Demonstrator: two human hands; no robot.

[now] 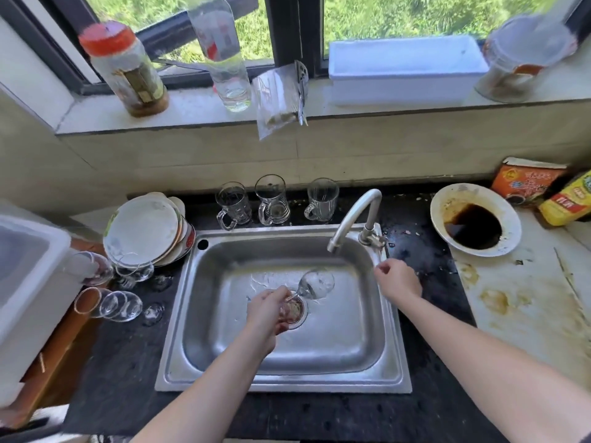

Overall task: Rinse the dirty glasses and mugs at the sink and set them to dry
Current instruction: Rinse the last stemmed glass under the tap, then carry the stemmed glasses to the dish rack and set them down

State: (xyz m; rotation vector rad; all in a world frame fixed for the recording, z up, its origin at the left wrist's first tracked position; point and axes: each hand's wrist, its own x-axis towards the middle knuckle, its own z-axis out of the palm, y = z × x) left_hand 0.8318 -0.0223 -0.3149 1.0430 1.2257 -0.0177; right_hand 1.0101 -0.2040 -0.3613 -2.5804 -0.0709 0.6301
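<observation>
We note the left hand (267,310) gripping a glass (316,284) by its stem, tilted over the sink (345,340) below the tap (355,215). The right hand (398,279), loosely curled, holds nothing at the sink's right rim. Three mugs (271,199) stand behind the sink. A bowl (508,219) on the worktop (431,346) holds dark liquid.

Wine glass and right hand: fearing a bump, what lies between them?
Head view: only bare sink basin separates the wine glass from the right hand.

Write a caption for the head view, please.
Left hand holds a wine glass over the sink; right hand hovers beside the tap.
</observation>
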